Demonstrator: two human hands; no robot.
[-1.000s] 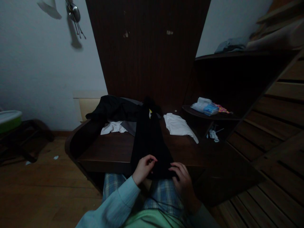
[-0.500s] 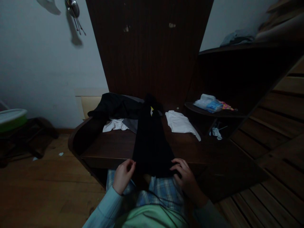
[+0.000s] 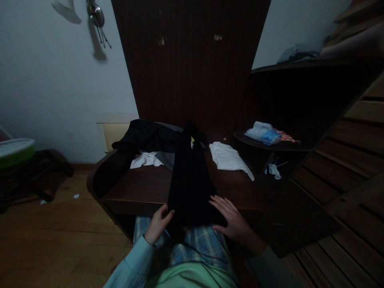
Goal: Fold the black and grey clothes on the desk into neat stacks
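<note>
A long black garment (image 3: 192,180) lies lengthwise over the dark wooden bench top, its near end hanging over the front edge towards my lap. A small yellow and white tag (image 3: 192,142) shows near its far end. My left hand (image 3: 159,225) is at the garment's near left corner, thumb and forefinger apart at the cloth's edge. On the near right side, my right hand (image 3: 231,220) is open, its fingers stretched out over the cloth. The dark fabric shows few folds, so its exact kind is unclear.
A heap of black clothing (image 3: 150,136) lies at the back left with a white cloth (image 3: 146,159) under it. To the right is a folded white garment (image 3: 229,158). A plastic pack (image 3: 264,134) sits on the corner shelf (image 3: 288,147). Wooden slats (image 3: 357,160) stand at far right.
My right hand has moved slightly inward over the garment, and its curled fingers have straightened. The thumb and forefinger of my left hand have parted. The view has shifted slightly.
</note>
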